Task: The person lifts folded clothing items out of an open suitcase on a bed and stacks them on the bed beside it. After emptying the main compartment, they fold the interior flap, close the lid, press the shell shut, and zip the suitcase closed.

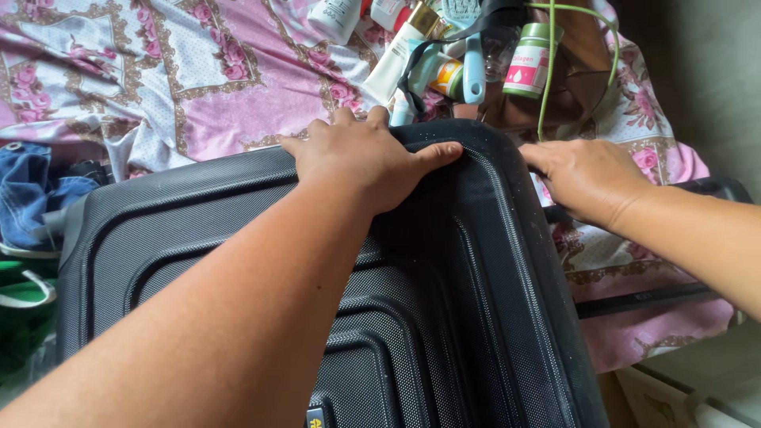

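A black hard-shell suitcase [444, 317] with a ribbed, textured lid lies on a bed in front of me. My left hand [361, 158] rests flat on the lid's far edge, fingers curled over the rim and thumb spread along the top corner. My right hand [583, 174] sits at the suitcase's right side near the far corner, fingers touching its edge above the bedsheet. Neither hand holds a loose object.
The pink floral bedsheet [198, 79] covers the bed. A pile of toiletries lies beyond the case: white tubes [392, 59], a blue brush [473, 67], a green-capped bottle [529, 59]. Blue denim [32, 190] and green cloth [24, 309] lie at left. A dark bar [642, 299] crosses at right.
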The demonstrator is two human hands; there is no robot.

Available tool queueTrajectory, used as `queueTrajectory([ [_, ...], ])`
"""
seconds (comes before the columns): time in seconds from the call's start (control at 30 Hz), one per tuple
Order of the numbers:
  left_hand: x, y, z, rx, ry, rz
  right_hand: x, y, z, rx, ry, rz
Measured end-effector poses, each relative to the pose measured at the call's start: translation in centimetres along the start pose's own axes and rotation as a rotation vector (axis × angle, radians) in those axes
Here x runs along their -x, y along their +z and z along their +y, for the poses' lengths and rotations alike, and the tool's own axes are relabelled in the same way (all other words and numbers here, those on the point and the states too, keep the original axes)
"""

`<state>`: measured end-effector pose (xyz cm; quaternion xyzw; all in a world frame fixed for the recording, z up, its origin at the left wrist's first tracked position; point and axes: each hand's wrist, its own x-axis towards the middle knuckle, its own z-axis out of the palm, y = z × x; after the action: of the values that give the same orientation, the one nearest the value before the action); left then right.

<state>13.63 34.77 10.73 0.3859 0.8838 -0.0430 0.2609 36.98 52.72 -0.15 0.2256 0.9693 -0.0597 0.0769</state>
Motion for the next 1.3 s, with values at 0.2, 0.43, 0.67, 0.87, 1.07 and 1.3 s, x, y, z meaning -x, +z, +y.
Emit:
queueTrajectory([
  [0.2,-0.7,0.0,0.1,-0.013,0.000,-0.028,9.2,3.3,0.9,-0.030,0.140,-0.178],
  [0.43,-0.7,1.1,0.0,-0.007,-0.001,0.035,17.5,3.6,-2.7,-0.222,0.029,-0.097],
  [0.67,-0.3,2.8,-0.9,0.052,0.023,0.111,18.9,4.0,-2.8,-0.167,0.085,-0.248],
  [0.87,2.0,4.7,-4.5,0.104,0.072,0.317,20.1,5.1,-0.9,-0.236,-0.074,-0.309],
  [1.07,4.6,6.0,-9.2,0.171,-0.131,0.363,12.2,2.1,-1.0,-0.699,0.341,0.100],
  [1.3,7.2,8.3,-13.7,0.222,-0.352,0.338,-0.9,-2.4,-10.6,-0.335,0.255,0.212],
])
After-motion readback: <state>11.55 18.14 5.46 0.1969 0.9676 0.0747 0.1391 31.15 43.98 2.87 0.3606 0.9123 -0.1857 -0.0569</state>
